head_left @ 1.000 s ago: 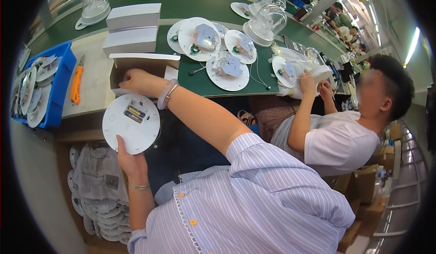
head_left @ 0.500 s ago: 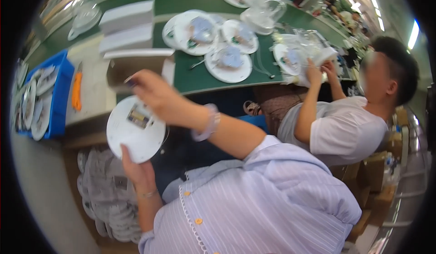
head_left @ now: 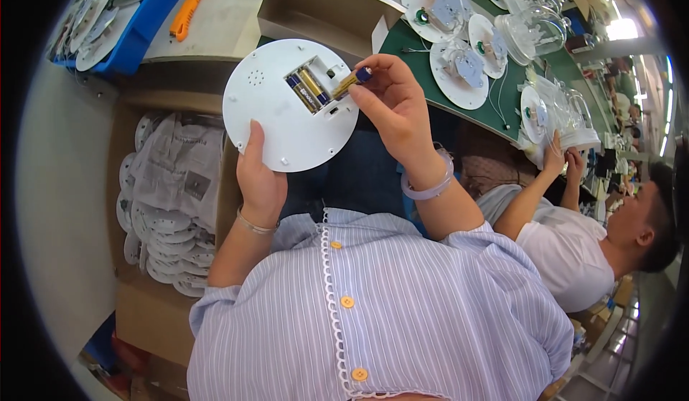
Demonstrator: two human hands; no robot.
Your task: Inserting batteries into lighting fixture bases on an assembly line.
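Observation:
My left hand [head_left: 260, 175] grips the lower left edge of a round white plastic disc [head_left: 265, 132], thumb on its face. A rectangular battery compartment [head_left: 306, 85] is open in the disc, with batteries lying side by side in it. Between the thumb and fingers of my right hand [head_left: 393, 110] is a gold and dark blue battery [head_left: 353, 82]. It slants at the compartment's right side, its inner end at the opening. Whether that end touches the compartment I cannot tell.
A brown-lined white box [head_left: 323, 17] stands open beyond the disc. An orange cutter [head_left: 189, 12] and a blue bin [head_left: 147, 28] of discs are far left. A carton [head_left: 172, 103] of stacked discs stands lower left. A co-worker [head_left: 567, 243] handles clear-wrapped parts at right.
My right hand has come from beside the open box to the disc's battery compartment with a battery. The view has shifted, and the disc now shows its compartment more squarely.

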